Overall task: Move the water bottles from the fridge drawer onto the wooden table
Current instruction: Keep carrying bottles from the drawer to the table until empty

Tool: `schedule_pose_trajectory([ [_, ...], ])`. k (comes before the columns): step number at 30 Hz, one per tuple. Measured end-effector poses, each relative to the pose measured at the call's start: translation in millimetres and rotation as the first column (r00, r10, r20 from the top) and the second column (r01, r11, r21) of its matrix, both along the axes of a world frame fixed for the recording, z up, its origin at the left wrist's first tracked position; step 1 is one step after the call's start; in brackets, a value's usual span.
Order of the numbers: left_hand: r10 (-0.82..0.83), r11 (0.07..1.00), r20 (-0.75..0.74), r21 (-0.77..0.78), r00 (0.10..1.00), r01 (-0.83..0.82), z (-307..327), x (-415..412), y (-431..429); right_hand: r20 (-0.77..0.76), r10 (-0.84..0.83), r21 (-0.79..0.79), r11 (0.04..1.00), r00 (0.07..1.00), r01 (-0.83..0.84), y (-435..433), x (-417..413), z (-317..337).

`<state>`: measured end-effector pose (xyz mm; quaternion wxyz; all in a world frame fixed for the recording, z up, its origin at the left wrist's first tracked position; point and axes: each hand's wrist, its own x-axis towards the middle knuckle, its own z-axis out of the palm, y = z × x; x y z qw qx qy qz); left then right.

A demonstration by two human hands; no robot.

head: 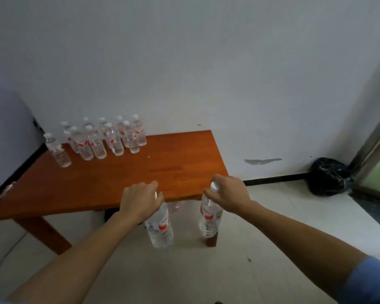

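My left hand (140, 200) grips a clear water bottle (159, 229) with a red-and-white label by its neck; the bottle hangs below the near edge of the wooden table (162, 170). In my right hand (228, 194) a second bottle (210, 218) with a white cap hangs by its top, just off the table's near right corner. Several more bottles (101, 139) stand upright in a cluster at the table's far left, near the wall. The fridge drawer is out of view.
A white wall runs behind the table. A black bag (328, 176) lies on the floor at the right, beside a sliding door frame (373, 150). A grey surface (7, 128) borders the table's left side. The pale tiled floor lies below.
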<state>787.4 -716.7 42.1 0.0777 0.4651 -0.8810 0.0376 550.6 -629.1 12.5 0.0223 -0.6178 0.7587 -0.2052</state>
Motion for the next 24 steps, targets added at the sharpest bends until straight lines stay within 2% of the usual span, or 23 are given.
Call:
schedule_pose_trajectory([
  [10, 0.175, 0.984, 0.001, 0.021, 0.985, -0.175, -17.3, 6.1, -195.6, -0.032, 0.162, -0.014, 0.987, 0.986, -0.162, -241.2, -16.8, -14.3],
  [17, 0.237, 0.971, -0.076, 0.034, 0.968, -0.235, -18.4, 2.9, -316.7, -0.063, 0.167, 0.021, 0.986, 0.984, -0.166, -379.1, -27.6, -8.0],
  [19, 0.216, 0.976, -0.103, 0.029, 0.971, -0.214, -22.5, -2.1, -355.4, -0.037, 0.141, 0.032, 0.99, 0.989, -0.14, -413.3, -32.3, -12.5],
  [24, 0.054, 0.997, -0.149, 0.069, 0.987, -0.044, -39.7, -22.8, -452.0, -0.027, 0.038, 0.068, 0.997, 0.999, -0.036, -492.4, -45.3, -37.7],
])
